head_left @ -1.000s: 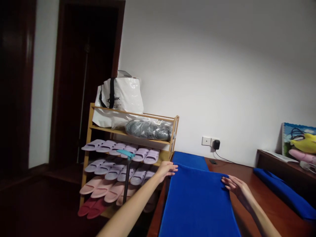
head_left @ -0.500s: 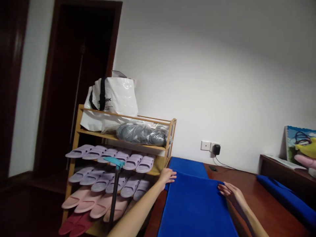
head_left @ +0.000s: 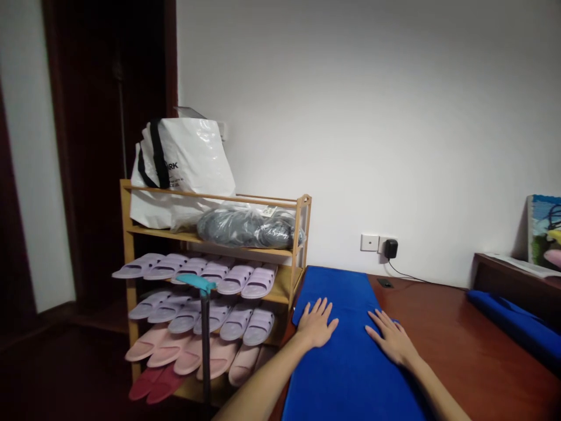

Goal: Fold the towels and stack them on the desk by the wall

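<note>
A long piece of blue cloth [head_left: 342, 374] lies along the left side of the reddish-brown table [head_left: 464, 345], running from near me toward the wall. My left hand [head_left: 316, 324] rests palm down on the cloth near its left edge, fingers spread and pointing away from me. On the right edge of the cloth, my right hand [head_left: 391, 339] lies flat with its fingers apart. Neither hand grips anything. Part of the cloth's right edge is hidden under my right hand and forearm.
Left of the table stands a wooden rack [head_left: 302, 234] with several slippers [head_left: 258, 280], a white bag [head_left: 188, 152] and a plastic-wrapped grey bundle [head_left: 249, 227]. A teal-topped pole [head_left: 205, 327] stands before it. Another blue cloth [head_left: 512, 321] lies at right. A black plug [head_left: 391, 248] sits in the wall.
Both hands have let go of the cloth's edge and now press flat on it. The raised fold has come down, and the cloth lies flatter. The view has shifted slightly right.
</note>
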Action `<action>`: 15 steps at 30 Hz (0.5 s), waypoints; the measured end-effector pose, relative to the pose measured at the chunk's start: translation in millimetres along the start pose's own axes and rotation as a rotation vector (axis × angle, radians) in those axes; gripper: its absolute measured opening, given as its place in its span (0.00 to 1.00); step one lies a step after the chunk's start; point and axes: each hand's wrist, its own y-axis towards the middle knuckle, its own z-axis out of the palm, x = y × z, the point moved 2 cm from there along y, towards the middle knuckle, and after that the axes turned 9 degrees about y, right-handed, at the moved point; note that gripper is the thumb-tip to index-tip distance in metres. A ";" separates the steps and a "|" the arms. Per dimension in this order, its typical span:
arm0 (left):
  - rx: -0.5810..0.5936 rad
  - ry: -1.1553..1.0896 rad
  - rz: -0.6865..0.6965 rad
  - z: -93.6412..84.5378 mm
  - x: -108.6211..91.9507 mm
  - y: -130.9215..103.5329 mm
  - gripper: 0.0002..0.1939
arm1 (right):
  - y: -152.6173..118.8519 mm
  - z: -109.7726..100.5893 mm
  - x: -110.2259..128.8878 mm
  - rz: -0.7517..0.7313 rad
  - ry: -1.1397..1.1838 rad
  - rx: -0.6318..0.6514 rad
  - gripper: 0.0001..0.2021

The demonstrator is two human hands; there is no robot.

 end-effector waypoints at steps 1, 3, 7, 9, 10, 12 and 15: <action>0.006 0.031 -0.009 2.3 3.1 0.8 0.33 | -0.7 -1.2 -5.0 0.021 -0.046 -0.001 0.38; 0.012 0.076 -0.026 5.1 6.7 2.4 0.34 | -1.3 -3.7 -11.0 0.050 -0.121 0.001 0.39; 0.034 0.122 -0.042 5.8 5.5 2.7 0.34 | -2.3 -4.4 -9.5 0.063 -0.219 0.021 0.38; 0.042 0.131 -0.038 4.8 3.9 1.4 0.34 | -4.1 -4.4 -6.8 0.062 -0.249 0.024 0.37; 0.045 0.134 -0.034 4.3 3.3 0.5 0.34 | -5.3 -4.6 -5.8 0.061 -0.259 0.024 0.37; 0.050 0.133 -0.027 3.2 2.3 -1.4 0.34 | -8.2 -5.7 -4.8 0.053 -0.272 0.027 0.37; 0.065 0.122 -0.019 2.2 0.7 -5.2 0.35 | -13.5 -7.5 -5.0 0.044 -0.274 0.032 0.37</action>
